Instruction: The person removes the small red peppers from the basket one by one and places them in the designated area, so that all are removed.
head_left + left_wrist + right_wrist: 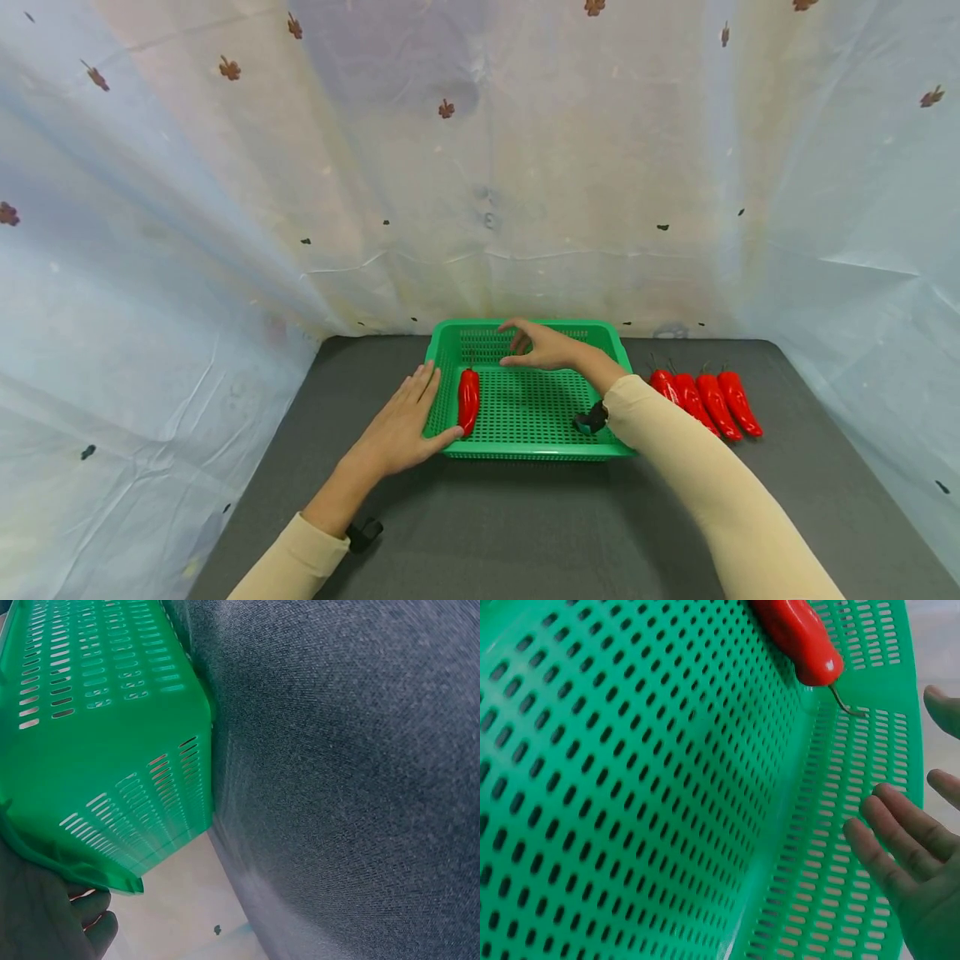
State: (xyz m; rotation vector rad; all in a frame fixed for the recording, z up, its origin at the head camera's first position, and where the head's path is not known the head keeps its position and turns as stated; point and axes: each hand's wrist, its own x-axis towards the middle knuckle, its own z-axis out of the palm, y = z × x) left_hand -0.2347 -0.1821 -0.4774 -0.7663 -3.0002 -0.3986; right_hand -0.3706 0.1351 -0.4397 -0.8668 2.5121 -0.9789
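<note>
A green slotted plastic basket (525,451) stands on the dark table. One glossy red chili pepper (468,402) lies inside along the left wall, its thin stem toward the back; the right wrist view shows the same pepper (802,637) near a corner. My left hand (401,421) rests on the basket's left rim, fingers straight and thumb over the front left corner. Over the back half of the basket is my right hand (543,346), its fingers loosely bent and apart with nothing between them. In the right wrist view its fingers (911,844) spread beside the slotted wall.
To the right of the basket, several red chili peppers (712,404) lie side by side on the dark table (540,533), partly behind the right forearm. A pale plastic sheet (525,183) with small brown motifs hangs behind the table and along its sides.
</note>
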